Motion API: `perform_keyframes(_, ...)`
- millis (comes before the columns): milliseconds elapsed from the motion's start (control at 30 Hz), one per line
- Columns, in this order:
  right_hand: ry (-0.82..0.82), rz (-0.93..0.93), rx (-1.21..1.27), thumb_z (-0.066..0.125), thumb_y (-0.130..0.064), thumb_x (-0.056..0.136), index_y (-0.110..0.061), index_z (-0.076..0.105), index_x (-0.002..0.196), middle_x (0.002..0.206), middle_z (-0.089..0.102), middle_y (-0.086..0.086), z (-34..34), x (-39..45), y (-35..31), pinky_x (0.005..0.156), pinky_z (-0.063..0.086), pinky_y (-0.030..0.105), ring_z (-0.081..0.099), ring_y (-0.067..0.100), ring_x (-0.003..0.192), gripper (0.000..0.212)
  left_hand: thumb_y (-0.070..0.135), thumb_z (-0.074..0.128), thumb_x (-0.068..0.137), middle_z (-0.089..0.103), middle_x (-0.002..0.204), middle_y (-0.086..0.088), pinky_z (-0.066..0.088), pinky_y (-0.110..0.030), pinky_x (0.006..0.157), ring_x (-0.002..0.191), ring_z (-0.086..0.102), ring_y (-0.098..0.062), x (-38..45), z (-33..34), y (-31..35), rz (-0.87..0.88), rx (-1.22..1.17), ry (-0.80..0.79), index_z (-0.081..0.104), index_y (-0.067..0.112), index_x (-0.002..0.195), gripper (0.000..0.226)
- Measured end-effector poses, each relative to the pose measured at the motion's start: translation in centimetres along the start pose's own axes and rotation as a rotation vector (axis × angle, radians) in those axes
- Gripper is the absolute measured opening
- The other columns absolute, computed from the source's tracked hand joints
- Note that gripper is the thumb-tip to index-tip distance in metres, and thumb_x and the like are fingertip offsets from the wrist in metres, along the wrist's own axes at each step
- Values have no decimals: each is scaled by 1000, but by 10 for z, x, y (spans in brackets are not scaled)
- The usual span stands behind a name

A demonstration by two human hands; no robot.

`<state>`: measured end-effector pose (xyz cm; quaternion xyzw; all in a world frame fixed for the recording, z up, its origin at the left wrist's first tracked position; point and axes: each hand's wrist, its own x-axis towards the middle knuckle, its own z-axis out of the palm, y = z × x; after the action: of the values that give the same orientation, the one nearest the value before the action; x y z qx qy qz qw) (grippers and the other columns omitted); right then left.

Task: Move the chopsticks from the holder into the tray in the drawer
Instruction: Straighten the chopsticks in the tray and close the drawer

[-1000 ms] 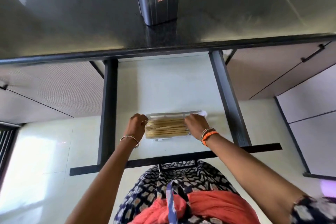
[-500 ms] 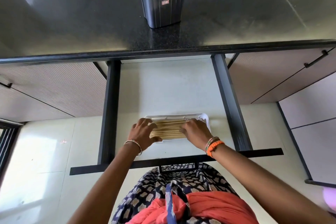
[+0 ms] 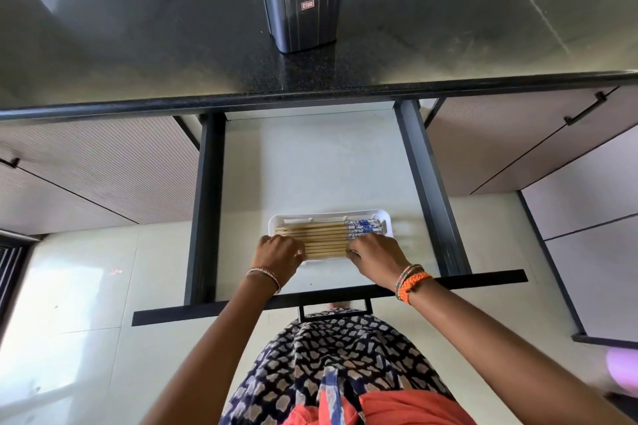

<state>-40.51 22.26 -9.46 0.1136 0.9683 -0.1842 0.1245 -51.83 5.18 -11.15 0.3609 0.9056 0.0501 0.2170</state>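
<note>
Both my hands have slid to the near edge of the tray (image 3: 387,221), left hand (image 3: 280,254) and right hand (image 3: 377,255) curled, fingertips pressing the chopsticks (image 3: 317,239) flat.

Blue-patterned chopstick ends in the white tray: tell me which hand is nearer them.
Right. The right hand rests just below the blue-patterned chopstick ends; the left hand sits at the opposite, plain wooden end.

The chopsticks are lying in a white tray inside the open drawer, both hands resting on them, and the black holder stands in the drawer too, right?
Not quite. The head view shows the black holder standing on the dark countertop, not in the drawer. The rest holds: the chopsticks lie in the white tray, with the left hand and right hand on them.
</note>
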Motion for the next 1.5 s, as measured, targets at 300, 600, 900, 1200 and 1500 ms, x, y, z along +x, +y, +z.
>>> perform_keyframes(300,-107,-84,151,61,-45,83,-28,71,98,89,74,-7,-18,-59,-23,63,52,29,66,11,79,25,39,63,82,73,102,-3,53,-34,87,93,64,-17,-51,-17,19,198,-372,-343,68,22,105,29)
perform_keyframes(600,112,-113,-178,53,2,73,-18,69,98,80,73,3,-2,-63,-30,56,42,25,66,23,73,36,30,57,87,69,105,-12,48,-35,79,100,61,-33,-61,-15,25,206,-141,-139,63,22,113,28)
perform_keyframes(900,176,-97,-189,53,4,74,-13,70,100,80,72,11,-30,-6,-26,56,38,26,67,30,76,36,30,60,85,68,111,-16,50,-38,86,106,59,-39,-2,-40,14,150,-135,-77,64,18,111,29)
perform_keyframes(1200,208,-93,-159,55,3,74,-15,71,100,82,73,12,-66,83,-7,63,51,32,68,32,79,36,28,62,85,67,108,-20,52,-39,84,102,60,-39,82,-77,-7,128,-162,-16,64,13,110,29)
perform_keyframes(1500,386,-76,-373,83,-32,60,-3,38,138,139,45,19,-95,175,21,102,41,55,42,37,130,94,20,71,78,34,148,-18,31,-46,113,139,28,-36,156,-100,-30,121,-39,371,35,10,141,73)
